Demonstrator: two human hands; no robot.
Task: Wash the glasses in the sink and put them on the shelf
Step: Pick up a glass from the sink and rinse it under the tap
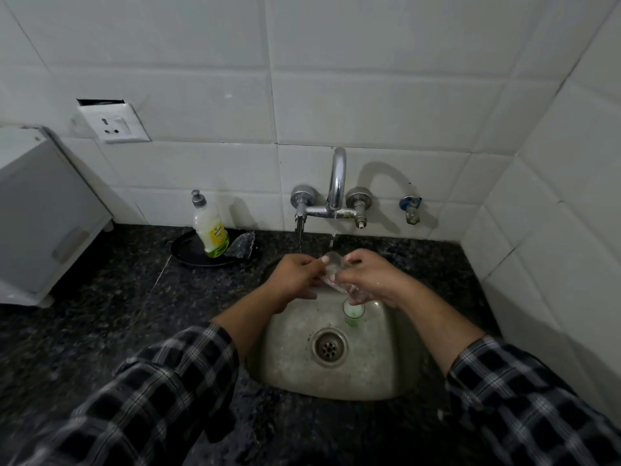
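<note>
Both hands, left hand [295, 275] and right hand [369, 277], grip a clear glass [332, 270] (tilted) under the running tap [337, 183], above the sink [289, 348], where a green glass [353, 312] stands.

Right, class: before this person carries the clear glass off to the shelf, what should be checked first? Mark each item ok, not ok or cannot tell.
1. Both left hand and right hand grip the clear glass: ok.
2. The tap is running for the rinse: ok.
3. The clear glass is rinsed clean: cannot tell.
4. Every glass is out of the sink: not ok; the green glass stands upright in it.
5. The shelf has room and is within reach: cannot tell; it is out of view.
</note>
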